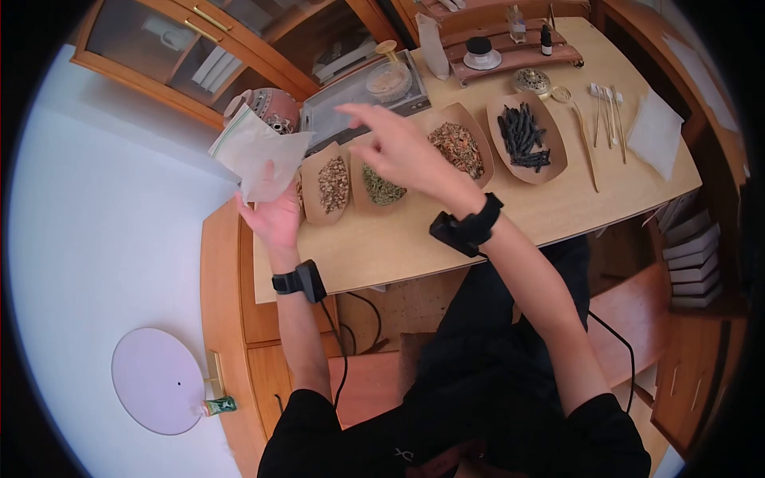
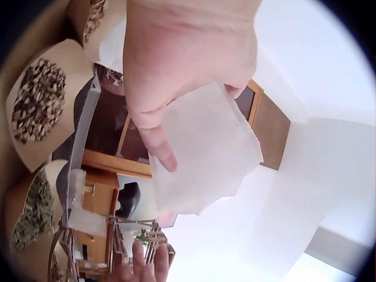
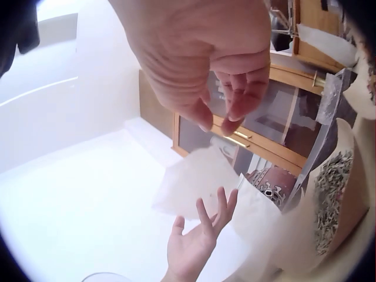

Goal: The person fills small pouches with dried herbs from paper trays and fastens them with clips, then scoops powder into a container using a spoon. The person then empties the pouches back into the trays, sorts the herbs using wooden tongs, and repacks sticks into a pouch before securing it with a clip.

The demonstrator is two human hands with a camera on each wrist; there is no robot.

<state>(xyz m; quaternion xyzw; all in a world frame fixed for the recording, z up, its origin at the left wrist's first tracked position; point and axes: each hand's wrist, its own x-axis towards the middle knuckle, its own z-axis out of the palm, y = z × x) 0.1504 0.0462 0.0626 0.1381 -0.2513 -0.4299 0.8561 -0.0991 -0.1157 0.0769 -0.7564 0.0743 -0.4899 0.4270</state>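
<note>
My left hand [image 1: 276, 219] holds up a thin, translucent white pouch [image 1: 259, 158] over the table's left end. In the left wrist view one finger lies across the front of the pouch [image 2: 205, 150], while other fingers are hidden behind it. To its right, my right hand [image 1: 398, 151] hovers above the trays with nothing in it. Its thumb and fingertips [image 3: 234, 124] are bent loosely and stand apart from the pouch in the right wrist view. Below the hands sit paper trays of brown chopped pieces [image 1: 332, 183] and dried green herb [image 1: 382, 187].
Further right are trays of orange-brown shreds [image 1: 458, 147] and dark sticks [image 1: 522, 135]. A long-handled spoon [image 1: 587, 147], thin tools [image 1: 610, 115] and white pouches [image 1: 655, 134] lie beyond. A patterned jar [image 1: 275, 110], a grey tray [image 1: 327, 107] and a wooden stand [image 1: 510, 56] line the back.
</note>
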